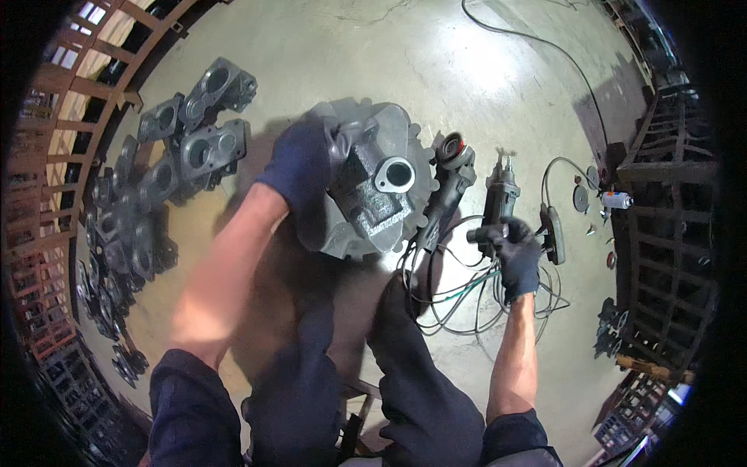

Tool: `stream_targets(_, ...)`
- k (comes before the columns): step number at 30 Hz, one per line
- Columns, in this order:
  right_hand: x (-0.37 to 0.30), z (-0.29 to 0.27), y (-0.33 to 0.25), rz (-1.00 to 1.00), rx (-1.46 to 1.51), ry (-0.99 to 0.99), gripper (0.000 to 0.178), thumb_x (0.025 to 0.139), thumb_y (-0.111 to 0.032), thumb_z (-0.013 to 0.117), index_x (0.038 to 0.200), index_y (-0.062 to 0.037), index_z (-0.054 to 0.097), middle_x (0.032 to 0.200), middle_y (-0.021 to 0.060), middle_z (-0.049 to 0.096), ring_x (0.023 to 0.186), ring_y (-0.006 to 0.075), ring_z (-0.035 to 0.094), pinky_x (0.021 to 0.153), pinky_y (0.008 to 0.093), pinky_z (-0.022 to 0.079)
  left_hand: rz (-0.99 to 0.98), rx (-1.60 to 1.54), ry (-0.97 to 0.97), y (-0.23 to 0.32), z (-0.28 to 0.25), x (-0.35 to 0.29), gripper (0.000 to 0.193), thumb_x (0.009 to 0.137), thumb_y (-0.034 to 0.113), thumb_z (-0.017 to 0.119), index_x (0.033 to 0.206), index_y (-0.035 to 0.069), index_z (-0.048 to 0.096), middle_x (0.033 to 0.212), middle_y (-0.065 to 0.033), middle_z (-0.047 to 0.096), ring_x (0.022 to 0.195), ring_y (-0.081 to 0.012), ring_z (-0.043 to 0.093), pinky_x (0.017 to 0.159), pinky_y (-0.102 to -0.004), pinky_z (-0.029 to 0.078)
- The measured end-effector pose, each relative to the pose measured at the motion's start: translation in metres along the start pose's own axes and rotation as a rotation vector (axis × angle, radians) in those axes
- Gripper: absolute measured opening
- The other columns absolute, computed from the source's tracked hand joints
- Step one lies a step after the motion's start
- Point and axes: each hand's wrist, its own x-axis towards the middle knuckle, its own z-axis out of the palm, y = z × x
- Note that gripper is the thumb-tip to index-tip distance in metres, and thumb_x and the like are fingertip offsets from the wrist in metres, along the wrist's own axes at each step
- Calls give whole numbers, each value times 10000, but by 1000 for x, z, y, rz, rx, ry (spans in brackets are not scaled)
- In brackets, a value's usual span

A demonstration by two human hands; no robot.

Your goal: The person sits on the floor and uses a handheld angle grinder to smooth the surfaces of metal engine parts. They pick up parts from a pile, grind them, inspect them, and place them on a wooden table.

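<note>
A large dark grey metal casting (379, 204) rests in front of my legs, with a pale machined flange around a round hole. My left hand (307, 156), in a dark glove, grips its upper left side with the fingers curled. To the right of the casting lies an angle grinder (447, 191) with its head pointing away. Beside it is a die grinder (502, 194) with a metal tip at the far end. At the die grinder's near end, my gloved right hand (517, 257) is closed. A short dark cylindrical shape pokes out left of its fingers; what it is I cannot make out.
Several similar castings (214, 148) stand grouped on the floor at the left. Looped cables (459, 307) lie near my right foot. A power strip (552, 233), grinding discs (581, 198) and a spray can (617, 200) are farther right. Metal cages (669, 210) line both sides.
</note>
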Motion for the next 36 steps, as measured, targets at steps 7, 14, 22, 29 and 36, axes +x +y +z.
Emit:
stream_targets(7,-24,18,-175,-475,-64,-55,469,810,-202,831,1177,45,676,1043,127,745,954,178,696,872,343,569,-32,-21,-116,17,-8,6,361,1029,349,524,1105,52,715,1064,-257,694,992,-436,668,815,-495,519)
stream_targets(14,-9,63,-204,-789,-380,-147,435,787,-215,843,1174,-70,709,1051,173,741,953,305,737,824,373,584,-15,-157,-88,14,-8,5,517,1014,522,520,1088,55,729,996,-232,724,947,-418,694,832,-464,536)
stream_targets(22,-11,79,-216,-938,-595,-265,421,792,-198,811,1177,-90,680,1032,156,722,902,343,714,774,403,579,-20,-39,-150,6,-7,4,527,1026,498,469,1153,45,708,1094,-223,715,1010,-422,680,878,-470,525)
stream_targets(29,-9,87,-217,-891,-717,-337,433,799,-118,813,1208,-87,675,1061,150,723,901,311,727,794,366,591,-50,-44,-216,28,-28,1,431,1033,386,467,1142,36,695,1122,-230,699,1037,-433,659,902,-482,507)
stream_targets(36,-8,88,-214,-810,-673,-386,336,825,-210,751,1141,-121,678,967,148,718,851,367,708,756,435,574,-40,-124,-140,27,-23,-1,451,1039,413,458,1104,39,701,1088,-214,710,1007,-435,667,870,-487,519)
